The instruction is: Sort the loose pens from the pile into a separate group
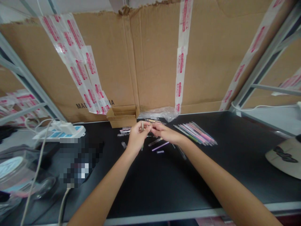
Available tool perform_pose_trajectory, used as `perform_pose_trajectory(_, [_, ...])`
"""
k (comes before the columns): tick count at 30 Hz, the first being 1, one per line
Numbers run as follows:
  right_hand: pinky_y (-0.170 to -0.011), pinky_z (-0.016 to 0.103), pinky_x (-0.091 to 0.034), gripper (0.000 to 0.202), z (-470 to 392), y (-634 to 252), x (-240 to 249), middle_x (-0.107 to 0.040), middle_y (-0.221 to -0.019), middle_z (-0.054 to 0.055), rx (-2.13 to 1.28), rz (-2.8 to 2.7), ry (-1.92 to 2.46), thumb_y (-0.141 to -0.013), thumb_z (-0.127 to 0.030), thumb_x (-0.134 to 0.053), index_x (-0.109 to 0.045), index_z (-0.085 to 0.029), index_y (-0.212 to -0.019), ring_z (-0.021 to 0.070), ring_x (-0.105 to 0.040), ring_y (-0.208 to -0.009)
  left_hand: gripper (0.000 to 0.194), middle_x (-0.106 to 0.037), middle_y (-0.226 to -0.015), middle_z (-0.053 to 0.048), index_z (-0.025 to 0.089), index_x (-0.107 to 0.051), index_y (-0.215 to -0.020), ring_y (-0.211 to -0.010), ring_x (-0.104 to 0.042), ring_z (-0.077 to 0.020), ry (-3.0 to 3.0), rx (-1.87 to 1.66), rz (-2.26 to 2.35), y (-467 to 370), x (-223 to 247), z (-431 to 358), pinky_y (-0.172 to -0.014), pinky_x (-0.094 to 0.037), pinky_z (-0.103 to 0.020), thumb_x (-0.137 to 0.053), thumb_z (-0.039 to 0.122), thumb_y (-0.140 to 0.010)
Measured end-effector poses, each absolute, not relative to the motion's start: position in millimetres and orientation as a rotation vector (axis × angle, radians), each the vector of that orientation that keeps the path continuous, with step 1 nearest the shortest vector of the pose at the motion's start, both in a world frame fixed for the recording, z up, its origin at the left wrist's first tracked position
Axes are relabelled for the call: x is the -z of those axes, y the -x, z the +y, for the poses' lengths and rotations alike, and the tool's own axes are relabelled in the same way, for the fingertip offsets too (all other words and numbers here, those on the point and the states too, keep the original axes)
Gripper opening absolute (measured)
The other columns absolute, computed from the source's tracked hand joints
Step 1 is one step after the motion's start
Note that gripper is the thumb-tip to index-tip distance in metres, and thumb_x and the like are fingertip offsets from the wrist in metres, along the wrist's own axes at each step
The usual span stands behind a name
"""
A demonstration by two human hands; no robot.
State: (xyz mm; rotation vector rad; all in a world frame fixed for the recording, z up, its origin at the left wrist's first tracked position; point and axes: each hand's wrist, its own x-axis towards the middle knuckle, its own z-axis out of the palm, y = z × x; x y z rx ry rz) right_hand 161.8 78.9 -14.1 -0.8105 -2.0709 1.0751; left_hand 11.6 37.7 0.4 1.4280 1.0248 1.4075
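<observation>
My left hand [137, 135] is closed round a thin pen [142, 125], which stands nearly upright between the fingers. Its fingertips meet those of my right hand [164, 132], which is pinched on something too small to make out. Around and below both hands lie loose pen parts, among them a purple stick [160, 146] and a short purple cap [160, 152]. To the right of my hands, a row of pens [196, 133] lies side by side on the black table [164, 185].
Behind my hands stand a small open carton [122, 121] and a clear plastic bag [162, 113]. A power strip [72, 133], cables and a plastic jar [14, 175] are at the left. A pale cap [285, 157] lies at the right edge.
</observation>
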Motion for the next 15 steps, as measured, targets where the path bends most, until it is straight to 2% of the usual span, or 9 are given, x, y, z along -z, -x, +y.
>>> perform_pose_trajectory(4, [-0.068, 0.025, -0.038, 0.025, 79.4, -160.5, 15.8, -0.051, -0.083, 0.002, -1.12, -2.067, 0.763, -0.085, -0.038, -0.047, -0.055, -0.015, -0.09, 0.0116, -0.044, -0.072, 0.017, -0.049, -0.06, 0.004, 0.015, -0.058, -0.077, -0.046, -0.037, -0.0045, -1.476, -1.408, 1.024, -9.8, 2.6, 40.1, -0.044, -0.027, -0.018, -0.064, 0.029, -0.071])
perform_pose_trajectory(8, [-0.064, 0.024, -0.039, 0.025, 85.1, -165.1, 16.2, -0.056, -0.079, 0.002, -1.057, -2.049, 0.79, -0.082, -0.039, -0.052, -0.057, -0.015, -0.083, 0.012, -0.049, -0.069, 0.014, -0.045, -0.053, 0.006, 0.015, -0.056, -0.073, -0.044, -0.037, -0.005, -1.48, -1.401, 1.056, -7.9, 2.9, 41.0, -0.045, -0.028, -0.018, -0.062, 0.028, -0.071])
perform_pose_trajectory(12, [-0.062, 0.024, -0.04, 0.009, 90.4, -173.7, 21.8, -0.059, -0.071, 0.001, -0.703, -2.078, 1.065, -0.074, -0.023, -0.061, -0.059, -0.015, -0.077, 0.0119, -0.052, -0.064, 0.015, -0.041, -0.047, 0.007, 0.015, -0.054, -0.071, -0.042, -0.036, -0.005, -1.392, -1.41, 1.056, -7.7, 2.2, 40.6, -0.044, -0.026, -0.018, -0.062, 0.028, -0.07])
perform_pose_trajectory(15, [-0.062, 0.023, -0.04, 0.006, 90.8, -174.3, 27.9, -0.062, -0.071, 0.001, -0.583, -2.23, 1.16, -0.07, -0.015, -0.064, -0.061, -0.015, -0.076, 0.0122, -0.054, -0.064, 0.015, -0.041, -0.048, 0.007, 0.015, -0.054, -0.07, -0.042, -0.036, -0.0046, -1.377, -1.424, 1.055, -8.7, 1.2, 39.8, -0.044, -0.025, -0.018, -0.062, 0.027, -0.069])
